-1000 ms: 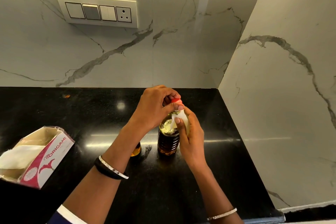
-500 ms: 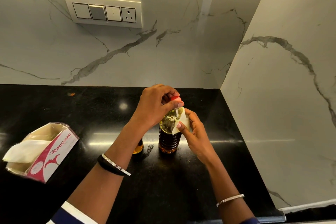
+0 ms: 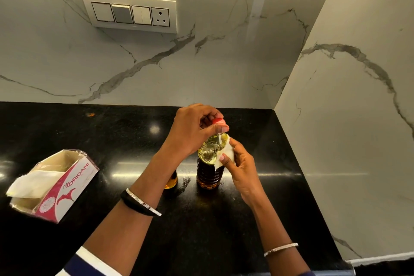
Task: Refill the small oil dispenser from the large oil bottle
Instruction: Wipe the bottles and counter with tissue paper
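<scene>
The large oil bottle (image 3: 209, 169) stands upright on the black counter (image 3: 112, 141), clear plastic with yellow oil and a red cap (image 3: 218, 121). My left hand (image 3: 193, 131) pinches the cap from above. My right hand (image 3: 239, 164) presses a folded white tissue (image 3: 227, 154) against the bottle's shoulder on its right side. The small oil dispenser (image 3: 171, 180) stands just left of the bottle; my left forearm hides all but its amber base.
An open pink and white tissue box (image 3: 52, 182) lies on the counter at the left. Marble walls close the counter at the back and on the right. A switch panel (image 3: 130, 12) is mounted on the back wall.
My right hand with the tissue has slid down from the bottle's neck to its shoulder. My left hand stays on the cap.
</scene>
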